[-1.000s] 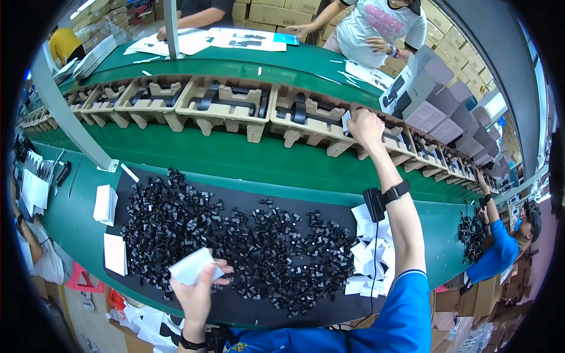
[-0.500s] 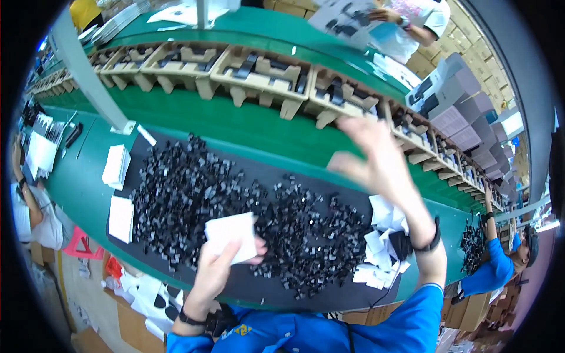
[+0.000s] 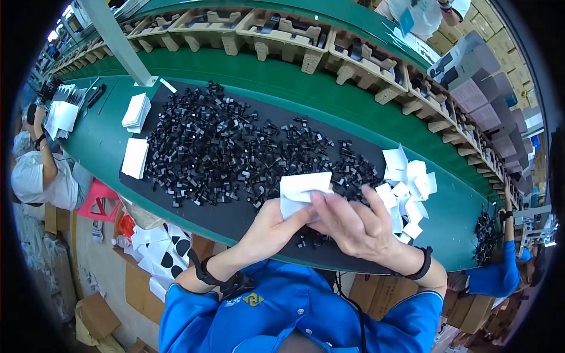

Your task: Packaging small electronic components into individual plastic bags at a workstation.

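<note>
My left hand [image 3: 269, 230] grips a small stack of white paper sheets [image 3: 301, 183] over the near edge of the dark mat. The top sheet looks lifted or bent along its near side. There, the bent fingers of my right hand [image 3: 356, 228] pinch the paper; the fingertips are partly hidden behind it. Just beyond both hands spreads a wide heap of small black plastic parts [image 3: 223, 147] on the black mat [image 3: 218, 220]. Loose white papers [image 3: 406, 188] lie scattered to the right of my right hand.
Two stacks of white cards [image 3: 136, 159] stand left of the heap. Brown molded trays [image 3: 288, 36] holding black items line the green conveyor [image 3: 235, 66] beyond. A metal post [image 3: 118, 44] rises at left. People work at left, right and across; cartons [image 3: 141, 282] stand on the floor.
My right hand has come back from near the trays to the paper in my left hand and now pinches it. The left hand with the stack appears farther right; the view has shifted.
</note>
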A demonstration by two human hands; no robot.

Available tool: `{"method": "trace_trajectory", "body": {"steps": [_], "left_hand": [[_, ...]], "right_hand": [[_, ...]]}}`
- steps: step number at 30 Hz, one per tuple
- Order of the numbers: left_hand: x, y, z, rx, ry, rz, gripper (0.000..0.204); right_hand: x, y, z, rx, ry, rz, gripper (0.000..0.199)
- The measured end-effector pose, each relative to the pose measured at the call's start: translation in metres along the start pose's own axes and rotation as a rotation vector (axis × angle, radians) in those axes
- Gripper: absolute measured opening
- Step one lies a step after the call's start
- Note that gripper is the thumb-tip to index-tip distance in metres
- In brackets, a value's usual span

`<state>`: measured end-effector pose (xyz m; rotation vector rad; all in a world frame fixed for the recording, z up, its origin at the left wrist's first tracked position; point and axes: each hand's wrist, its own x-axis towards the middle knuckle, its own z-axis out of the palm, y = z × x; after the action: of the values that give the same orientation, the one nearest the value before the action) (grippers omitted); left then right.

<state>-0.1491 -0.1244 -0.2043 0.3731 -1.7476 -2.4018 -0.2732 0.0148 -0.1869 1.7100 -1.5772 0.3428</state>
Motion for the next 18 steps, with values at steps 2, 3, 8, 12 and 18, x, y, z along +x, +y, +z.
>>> {"method": "trace_trajectory", "body": {"steps": [2,3,8,12,18], "left_hand": [[-0.005,0.001,0.005,0.179,-0.047,0.027,0.029],[-0.007,0.004,0.009,0.181,-0.053,0.021,0.029],[-0.008,0.015,0.015,0.577,-0.160,0.185,0.038],[-0.012,0.009,0.003,0.507,-0.276,0.004,0.043],[-0.005,0.000,-0.005,0.389,-0.355,-0.207,0.056]], "right_hand": [[0.002,0.004,-0.018,0.116,-0.050,0.082,0.045],[0.005,0.006,-0.031,0.230,-0.103,0.166,0.040],[0.009,0.013,-0.052,0.468,-0.282,0.029,0.028],[-0.009,0.004,-0.050,0.861,-0.246,0.277,0.023],[-0.002,0.005,-0.040,1.204,-0.567,0.392,0.022]]}}
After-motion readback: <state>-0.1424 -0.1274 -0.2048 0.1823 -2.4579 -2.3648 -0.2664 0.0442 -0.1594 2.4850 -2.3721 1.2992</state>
